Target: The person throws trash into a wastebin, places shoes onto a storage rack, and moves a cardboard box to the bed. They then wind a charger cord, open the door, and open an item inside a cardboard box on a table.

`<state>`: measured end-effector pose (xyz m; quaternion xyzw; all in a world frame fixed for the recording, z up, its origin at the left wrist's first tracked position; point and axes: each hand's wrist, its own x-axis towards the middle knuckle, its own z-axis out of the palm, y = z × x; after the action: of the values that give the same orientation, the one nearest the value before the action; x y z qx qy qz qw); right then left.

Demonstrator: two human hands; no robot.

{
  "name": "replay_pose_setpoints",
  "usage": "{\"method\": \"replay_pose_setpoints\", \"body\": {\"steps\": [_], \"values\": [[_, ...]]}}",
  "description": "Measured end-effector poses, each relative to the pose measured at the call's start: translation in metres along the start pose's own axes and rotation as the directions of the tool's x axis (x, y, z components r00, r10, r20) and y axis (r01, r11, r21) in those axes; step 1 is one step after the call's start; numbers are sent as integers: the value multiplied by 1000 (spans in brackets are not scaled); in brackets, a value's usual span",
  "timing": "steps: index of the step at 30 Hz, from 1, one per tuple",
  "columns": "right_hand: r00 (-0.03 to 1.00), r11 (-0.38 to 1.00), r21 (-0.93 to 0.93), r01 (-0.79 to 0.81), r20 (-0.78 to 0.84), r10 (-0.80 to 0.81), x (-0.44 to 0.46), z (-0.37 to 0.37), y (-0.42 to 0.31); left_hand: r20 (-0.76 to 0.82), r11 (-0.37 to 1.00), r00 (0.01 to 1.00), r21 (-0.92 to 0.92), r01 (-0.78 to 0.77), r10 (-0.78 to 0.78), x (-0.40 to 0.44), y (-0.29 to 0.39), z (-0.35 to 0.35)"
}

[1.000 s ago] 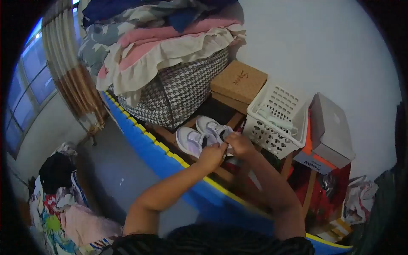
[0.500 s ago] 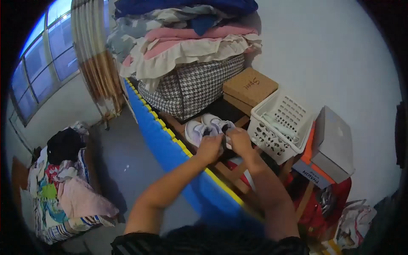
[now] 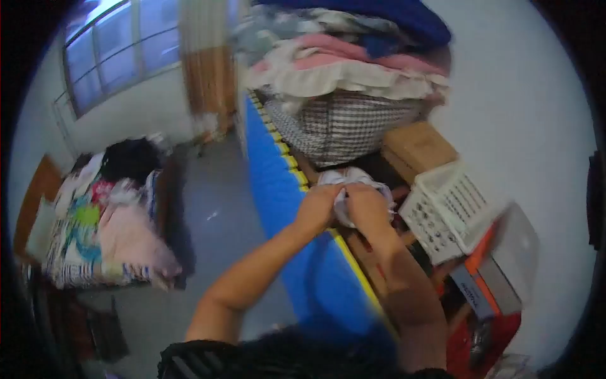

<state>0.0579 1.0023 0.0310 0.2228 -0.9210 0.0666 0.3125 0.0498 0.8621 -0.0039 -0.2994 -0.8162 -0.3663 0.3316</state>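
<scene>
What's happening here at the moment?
A person has the left hand and right hand close together at the pale shoes, fingertips nearly meeting. Blur hides exactly what they grip. The shoes sit between the checked bag and white basket, with a brown box behind.

I can see two bare arms reaching out in front. The left arm (image 3: pixel 255 268) bends at the elbow and slants in to the middle. The right arm (image 3: pixel 404 281) slants in from the other side. The left hand (image 3: pixel 317 210) and right hand (image 3: pixel 367 205) are very close, backs showing, fingers curled, with the tips near each other
</scene>
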Motion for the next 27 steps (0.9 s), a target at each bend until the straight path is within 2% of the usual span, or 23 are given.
{"method": "replay_pose_setpoints", "body": {"steps": [3, 6, 9, 12, 15, 16, 19, 24, 27], "values": [[970, 999, -40, 36, 241, -26, 17, 6, -46, -38, 974, 984, 136, 180, -176, -24, -9, -39], [955, 992, 124, 33, 290, -68, 23, 13, -105, -52, 915, 975, 338, 221, -216, -70, -24, -77], [915, 968, 214, 131, 349, -201, 19, 38, -164, -54, 805, 935, 492, 331, -352, -124, -33, -131], [868, 908, 341, 244, 341, -361, 7, 70, -239, -176, 708, 886, 544, 450, -428, -192, -48, -190], [809, 840, 449, 305, 344, -477, -7, 63, -339, -286, 605, 832, 581, 545, -476, -270, -40, -265], [787, 812, 489, 317, 343, -513, -17, 64, -371, -295, 542, 791, 598, 590, -536, -300, -32, -287], [698, 691, 613, 382, 298, -650, -48, 70, -480, -361, 355, 662, 627, 694, -656, -388, 4, -364], [445, 357, 748, 559, 92, -891, -106, 34, -635, -558, 80, 486, 598, 797, -673, -515, 94, -461], [303, 188, 812, 552, 14, -953, -148, 15, -719, -706, -153, 324, 522, 839, -630, -587, 136, -497]]}}
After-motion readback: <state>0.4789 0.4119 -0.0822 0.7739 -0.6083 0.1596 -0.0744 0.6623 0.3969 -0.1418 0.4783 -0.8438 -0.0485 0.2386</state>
